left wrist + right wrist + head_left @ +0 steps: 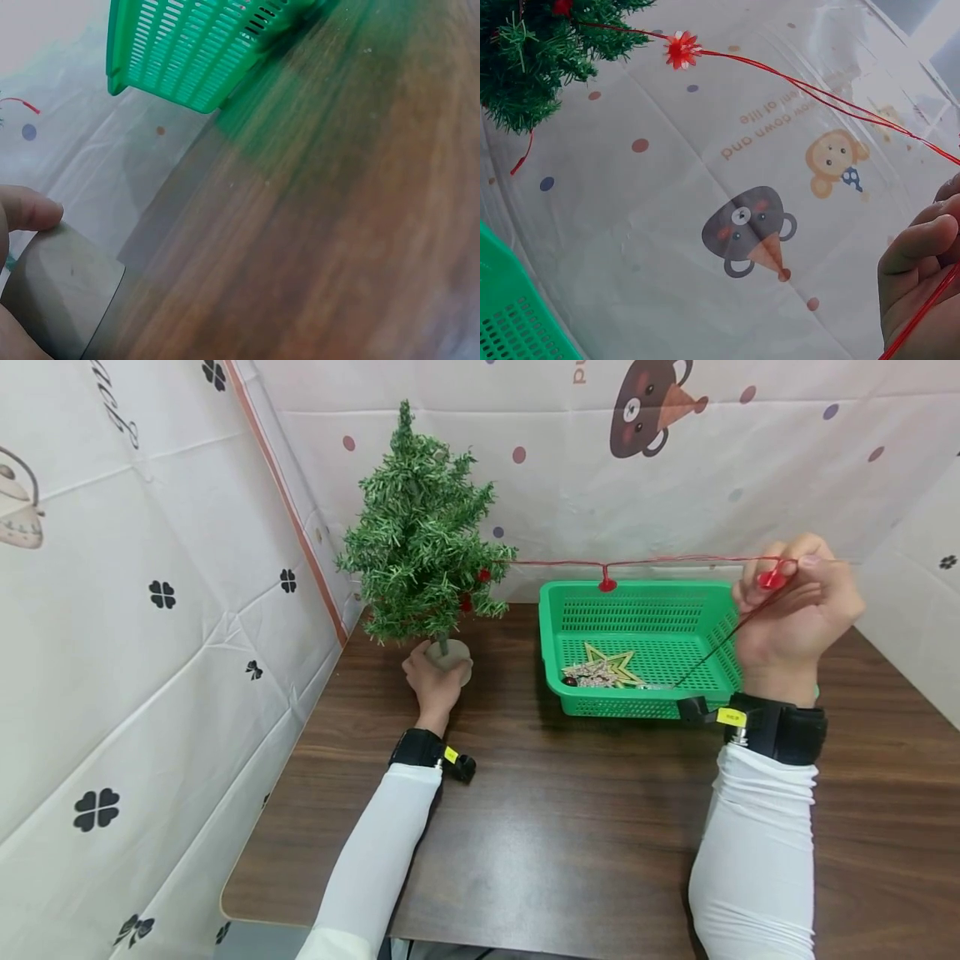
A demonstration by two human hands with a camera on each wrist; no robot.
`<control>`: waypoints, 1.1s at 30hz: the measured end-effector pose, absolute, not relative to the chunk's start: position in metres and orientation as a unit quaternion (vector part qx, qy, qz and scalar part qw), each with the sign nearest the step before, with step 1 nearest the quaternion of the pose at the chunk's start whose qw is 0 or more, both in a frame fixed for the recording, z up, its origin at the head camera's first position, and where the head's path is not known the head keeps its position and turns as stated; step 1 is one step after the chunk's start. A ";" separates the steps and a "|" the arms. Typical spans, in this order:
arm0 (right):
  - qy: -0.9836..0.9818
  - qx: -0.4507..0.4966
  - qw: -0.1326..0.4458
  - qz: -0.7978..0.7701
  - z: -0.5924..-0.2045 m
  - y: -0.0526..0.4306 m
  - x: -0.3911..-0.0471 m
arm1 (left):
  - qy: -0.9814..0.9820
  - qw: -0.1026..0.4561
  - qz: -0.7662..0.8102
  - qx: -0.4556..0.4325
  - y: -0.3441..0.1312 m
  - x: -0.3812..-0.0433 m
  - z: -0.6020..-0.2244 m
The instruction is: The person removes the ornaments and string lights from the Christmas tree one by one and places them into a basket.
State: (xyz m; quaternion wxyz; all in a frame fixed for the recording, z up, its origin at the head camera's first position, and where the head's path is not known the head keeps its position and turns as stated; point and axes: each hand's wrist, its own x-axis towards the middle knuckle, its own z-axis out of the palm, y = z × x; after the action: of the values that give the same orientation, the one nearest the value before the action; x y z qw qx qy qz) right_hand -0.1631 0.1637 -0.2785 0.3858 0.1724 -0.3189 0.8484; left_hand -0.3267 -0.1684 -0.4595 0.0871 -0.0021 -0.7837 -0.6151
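Well, star [617,663] in basket [622,704] near tree [423,539].

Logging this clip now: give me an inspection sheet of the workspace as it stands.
Surface: brown wood-grain table, light glaring off it.
Job's things: tree upright on its pale base; red garland stretched from tree to right hand, one length trailing down toward the green basket, which holds a star.
Clutter: small pieces beside the star, too small to name.
Grippers: left hand grips the base; right hand, raised, pinches the garland.
Cables: dark lines below the table's near edge, possibly cables.
Surroundings: printed white sheets.
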 end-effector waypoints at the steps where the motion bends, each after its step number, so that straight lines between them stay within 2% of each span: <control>1: -0.319 0.168 0.386 0.849 -0.279 0.165 -0.163 | -0.784 0.088 -0.614 -0.001 -0.168 -0.327 -0.459; 3: -0.292 0.166 0.375 0.864 -0.278 0.165 -0.163 | -0.786 0.087 -0.612 0.001 -0.168 -0.327 -0.459; 8: -0.309 0.158 0.397 0.850 -0.279 0.164 -0.165 | -0.787 0.080 -0.612 0.003 -0.168 -0.326 -0.460; 12: -0.267 0.153 0.383 0.871 -0.277 0.164 -0.165 | -0.787 0.074 -0.612 0.000 -0.169 -0.326 -0.459; 16: -0.298 0.151 0.402 0.852 -0.277 0.162 -0.167 | -0.789 0.071 -0.611 -0.011 -0.170 -0.327 -0.459; 18: -0.320 0.156 0.413 0.838 -0.278 0.158 -0.169 | -0.793 0.065 -0.606 -0.018 -0.171 -0.328 -0.460; 21: -0.335 0.182 0.393 0.837 -0.278 0.168 -0.196 | -0.803 0.076 -0.591 0.004 -0.168 -0.326 -0.459; 33: -0.344 0.229 0.412 0.812 -0.266 0.143 -0.193 | -0.827 0.068 -0.557 -0.034 -0.168 -0.324 -0.457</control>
State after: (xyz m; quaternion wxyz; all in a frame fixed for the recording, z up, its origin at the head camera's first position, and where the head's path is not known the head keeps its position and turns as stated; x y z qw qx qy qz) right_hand -0.1931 0.1432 -0.2662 0.4117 0.2289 -0.3438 0.8123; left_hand -0.3240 -0.1678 -0.4572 0.0682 -0.0343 -0.8269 -0.5571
